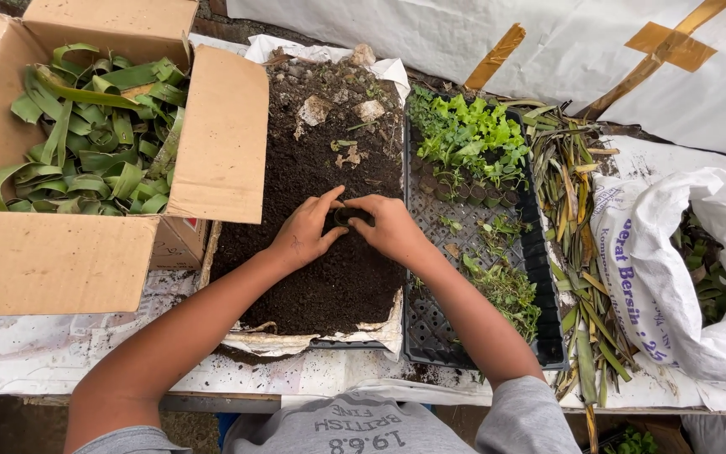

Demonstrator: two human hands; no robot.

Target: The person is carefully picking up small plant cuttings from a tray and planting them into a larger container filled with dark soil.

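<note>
While both our hands meet over the dark soil (313,168), our left hand (302,231) and right hand (392,227) curl their fingers (329,200) closed around a small leaf pot (350,217), cupped between the fingertips.

Grey short-sleeved T-shirt — dark print — bare forearms

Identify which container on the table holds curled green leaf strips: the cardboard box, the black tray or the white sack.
The cardboard box at the left. Its open top shows curled green leaf strips; the black tray holds seedlings, and the white sack dark plant scraps.
</note>
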